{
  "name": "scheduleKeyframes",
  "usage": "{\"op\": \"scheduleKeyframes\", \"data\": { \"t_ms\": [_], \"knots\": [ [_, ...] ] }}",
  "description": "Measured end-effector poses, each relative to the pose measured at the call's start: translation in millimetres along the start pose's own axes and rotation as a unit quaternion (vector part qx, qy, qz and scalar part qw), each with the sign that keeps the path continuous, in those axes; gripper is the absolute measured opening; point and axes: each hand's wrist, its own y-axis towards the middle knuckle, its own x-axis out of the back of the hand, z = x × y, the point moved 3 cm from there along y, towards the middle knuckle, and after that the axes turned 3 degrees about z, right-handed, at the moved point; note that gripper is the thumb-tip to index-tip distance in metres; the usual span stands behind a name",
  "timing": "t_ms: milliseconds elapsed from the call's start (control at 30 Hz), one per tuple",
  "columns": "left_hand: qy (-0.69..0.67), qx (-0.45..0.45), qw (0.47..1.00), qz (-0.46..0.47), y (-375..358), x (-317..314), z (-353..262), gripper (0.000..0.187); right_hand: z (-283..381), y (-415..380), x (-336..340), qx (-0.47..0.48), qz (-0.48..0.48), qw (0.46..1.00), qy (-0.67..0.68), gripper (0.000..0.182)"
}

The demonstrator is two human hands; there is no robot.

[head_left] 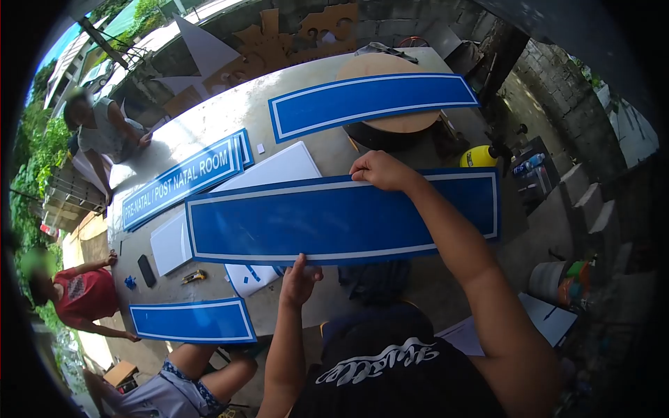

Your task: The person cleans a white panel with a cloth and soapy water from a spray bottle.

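A long blue sign panel [313,219] with a white border line and no lettering is held up in front of me above the table. My left hand [300,281] grips its lower edge, thumb on the front face and the fingers partly behind. Reaching across the panel's face, my right hand [380,171] is closed over the upper edge. A similar blue panel [376,103] lies beyond it, on top of a round wooden disc [411,124]. To the left is a stack of signs whose top sign [178,182] reads "PRE-NATAL / POST NATAL ROOM".
White sheets [169,240], a yellow cutter [194,276] and a dark phone-like object [146,270] lie on the table [306,90]. Another blue panel [195,322] sits at the front-left edge. A yellow bottle [477,156] stands right. Several people are along the left side.
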Motion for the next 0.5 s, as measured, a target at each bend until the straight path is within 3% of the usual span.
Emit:
{"op": "scheduleKeyframes", "data": {
  "t_ms": [67,167,300,433,500],
  "knots": [
    [0.013,-0.031,0.999,-0.023,18,-8,-1,0.026,-4,20,13,-0.005,-0.028,0.997,-0.071,0.019],
    [-0.02,-0.079,0.996,-0.04,45,-44,-4,0.019,-5,25,35,0.075,-0.193,0.968,-0.142,0.018],
    [-0.022,-0.084,0.995,-0.05,80,-57,1,0.018,-9,-31,75,0.185,-0.374,0.908,-0.034,0.017],
    [-0.026,-0.089,0.993,-0.07,113,-75,4,0.019,-77,-96,42,0.076,-0.449,0.878,0.149,0.019],
    [-0.023,-0.091,0.992,-0.086,130,-78,5,0.02,-115,-121,4,0.019,-0.384,0.905,0.182,0.022]
  ]
}}
